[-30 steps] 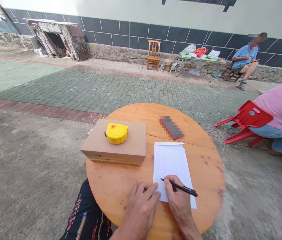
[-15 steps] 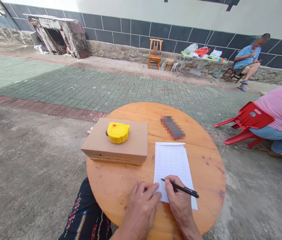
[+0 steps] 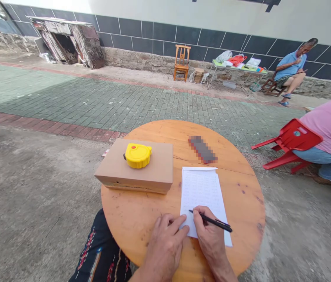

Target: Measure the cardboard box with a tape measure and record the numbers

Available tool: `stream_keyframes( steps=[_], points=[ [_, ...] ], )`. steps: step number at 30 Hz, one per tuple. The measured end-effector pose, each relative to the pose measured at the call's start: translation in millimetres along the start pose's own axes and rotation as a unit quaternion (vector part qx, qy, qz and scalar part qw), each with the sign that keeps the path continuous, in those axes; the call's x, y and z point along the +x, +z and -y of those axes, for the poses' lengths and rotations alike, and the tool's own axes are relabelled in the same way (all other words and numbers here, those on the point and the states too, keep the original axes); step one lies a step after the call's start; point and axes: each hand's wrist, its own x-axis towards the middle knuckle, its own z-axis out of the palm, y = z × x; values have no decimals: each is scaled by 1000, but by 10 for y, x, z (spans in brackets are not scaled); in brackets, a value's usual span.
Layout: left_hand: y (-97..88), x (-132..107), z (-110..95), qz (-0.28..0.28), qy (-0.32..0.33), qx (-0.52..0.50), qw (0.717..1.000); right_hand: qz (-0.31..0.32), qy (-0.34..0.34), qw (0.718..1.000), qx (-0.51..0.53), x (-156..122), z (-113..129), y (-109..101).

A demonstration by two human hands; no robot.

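Note:
A white gridded paper sheet (image 3: 202, 194) lies on the round wooden table (image 3: 142, 219). My right hand (image 3: 211, 237) is closed round a black pen (image 3: 212, 222), whose tip rests on the sheet's lower part. Beside it my left hand (image 3: 165, 244) lies with fingers loosely curled, fingertips pressing the sheet's lower left corner. Farther back on the left sits a flat cardboard box (image 3: 137, 168) with a yellow tape measure (image 3: 137, 155) on top. A small dark blurred object (image 3: 202, 149) lies beyond the paper.
A person in a pink shirt sits on a red plastic chair (image 3: 290, 143) at the right. Far back, another person sits by a folding table (image 3: 236, 67) and a wooden chair (image 3: 181, 63) against the tiled wall. My patterned trouser leg (image 3: 101, 258) shows under the table.
The hands, pen and paper have hardly moved; the view shifted very slightly.

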Motion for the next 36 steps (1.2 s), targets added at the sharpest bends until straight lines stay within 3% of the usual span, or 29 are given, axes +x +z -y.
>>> stream_keyframes(
  steps=[14,20,24,27,29,31,34,36],
  points=[
    [14,-20,9,15,-7,-7,1000,10,3,999,32,-6,-31,-19],
    [-10,-5,-1,16,-3,-3,1000,-51,37,994,86,2,-66,-43],
    [-32,15,-15,13,1,5,1000,-65,-4,997,45,9,-42,-59],
    [-45,25,-23,10,4,2,1000,-48,-93,994,-44,42,-94,-171],
    [-52,31,-25,12,1,0,1000,-26,-185,973,-138,103,-160,-288],
    [-56,37,-24,16,-4,2,1000,11,-254,934,-251,195,-219,-401],
    [-50,40,-17,12,-1,2,1000,87,-286,872,-387,336,-265,-506],
    [-36,35,-11,4,2,2,1000,108,-297,849,-424,379,-287,-538]
  ],
)
